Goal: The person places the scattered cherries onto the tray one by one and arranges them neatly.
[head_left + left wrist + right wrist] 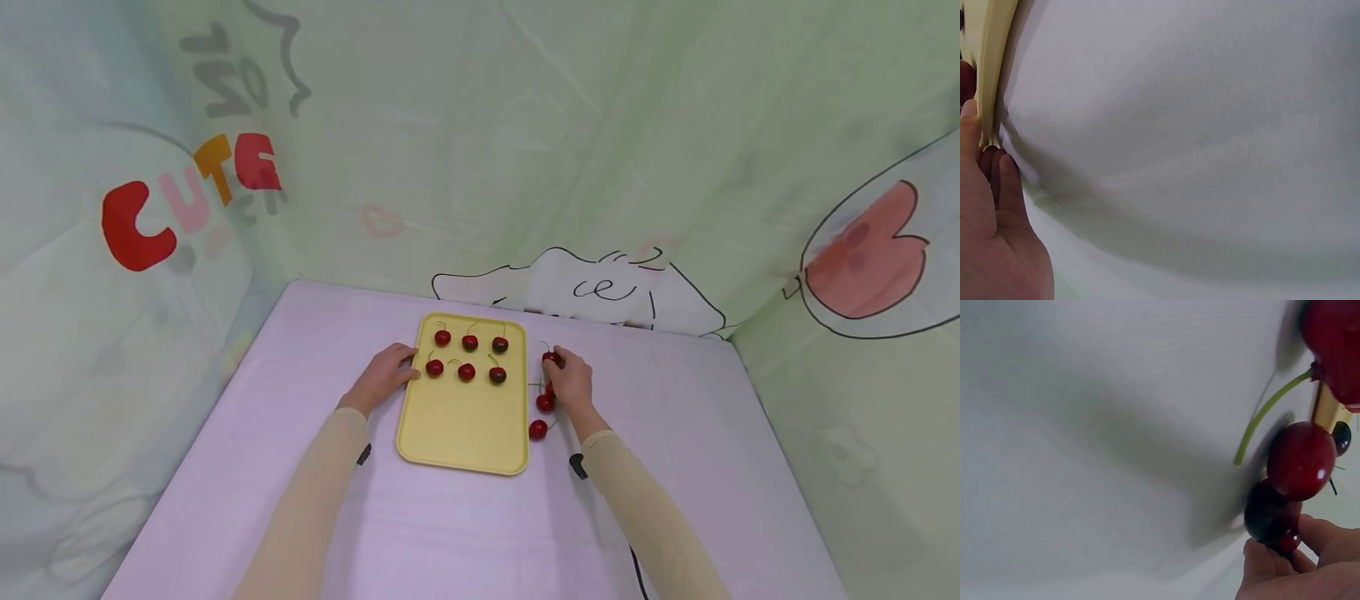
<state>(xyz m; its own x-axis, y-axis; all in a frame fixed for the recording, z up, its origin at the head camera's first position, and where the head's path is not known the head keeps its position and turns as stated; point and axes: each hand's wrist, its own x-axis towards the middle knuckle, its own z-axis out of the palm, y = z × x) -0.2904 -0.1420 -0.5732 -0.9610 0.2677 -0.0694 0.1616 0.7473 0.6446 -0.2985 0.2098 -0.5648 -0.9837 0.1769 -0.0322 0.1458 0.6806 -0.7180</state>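
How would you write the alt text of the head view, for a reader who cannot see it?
A person's right hand pinches a cherry beside others right of a yellow tray holding six stemmed cherries in two rows; the left hand holds the tray's left edge.

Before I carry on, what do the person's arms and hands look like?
The left sleeve and right sleeve are long, plain and beige. The left hand and right hand are ungloved. A small black piece shows beside the left sleeve, a larger black piece beside the right. A thin black cable shows near the right sleeve.
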